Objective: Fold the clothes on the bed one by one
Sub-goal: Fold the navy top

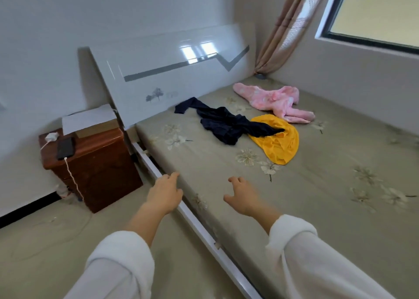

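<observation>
Both hands out low in the frame, left hand (164, 193) and right hand (242, 196) loosely spread, holding nothing, over the bed (317, 208) edge, crumpled navy garment (226, 124), yellow garment (277, 143), pink garment (274, 102) lying unfolded upper centre-right, nightstand (90, 162) at left

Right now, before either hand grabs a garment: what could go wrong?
1. The navy garment lies partly over the yellow garment; lifting either may drag the other.
2. The left hand and right hand hover at the near edge of the bed; both garments lie up by the headboard, likely a long lean.
</observation>
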Tool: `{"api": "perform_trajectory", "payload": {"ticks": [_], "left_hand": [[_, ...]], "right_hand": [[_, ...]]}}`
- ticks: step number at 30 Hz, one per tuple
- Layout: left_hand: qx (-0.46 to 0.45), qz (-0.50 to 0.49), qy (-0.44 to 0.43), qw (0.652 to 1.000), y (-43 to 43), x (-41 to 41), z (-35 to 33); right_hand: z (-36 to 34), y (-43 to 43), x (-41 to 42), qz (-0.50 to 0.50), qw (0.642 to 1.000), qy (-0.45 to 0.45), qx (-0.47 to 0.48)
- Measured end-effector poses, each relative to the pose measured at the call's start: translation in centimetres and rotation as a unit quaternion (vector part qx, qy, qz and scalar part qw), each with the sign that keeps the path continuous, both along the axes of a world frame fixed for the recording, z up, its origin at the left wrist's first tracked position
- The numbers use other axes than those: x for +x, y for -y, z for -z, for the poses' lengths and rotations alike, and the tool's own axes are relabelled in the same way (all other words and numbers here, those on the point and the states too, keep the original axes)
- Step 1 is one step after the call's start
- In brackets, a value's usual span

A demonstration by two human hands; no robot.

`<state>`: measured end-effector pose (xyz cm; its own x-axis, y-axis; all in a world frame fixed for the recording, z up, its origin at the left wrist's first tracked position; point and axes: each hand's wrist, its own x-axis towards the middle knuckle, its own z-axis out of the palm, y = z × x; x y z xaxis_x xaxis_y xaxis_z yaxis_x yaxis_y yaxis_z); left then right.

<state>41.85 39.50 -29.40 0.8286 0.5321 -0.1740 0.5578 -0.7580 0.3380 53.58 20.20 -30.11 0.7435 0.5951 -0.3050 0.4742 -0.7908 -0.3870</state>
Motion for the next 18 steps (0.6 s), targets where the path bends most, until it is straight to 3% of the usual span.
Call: {"api": "perform_trajectory", "payload": {"ticks": [8, 18], "left_hand": [[-0.036, 0.130, -0.022, 0.991, -6.2, 16.2, 3.6], [-0.111, 0.172, -0.081, 0.975, -15.7, 33.6, 7.8]], "right_hand": [[3.5, -4.6, 12.3, 0.113, 0.993, -0.017, -0.011], [7.5, -13.4, 28.6, 0.186, 0.979, -0.075, -0.033]]}}
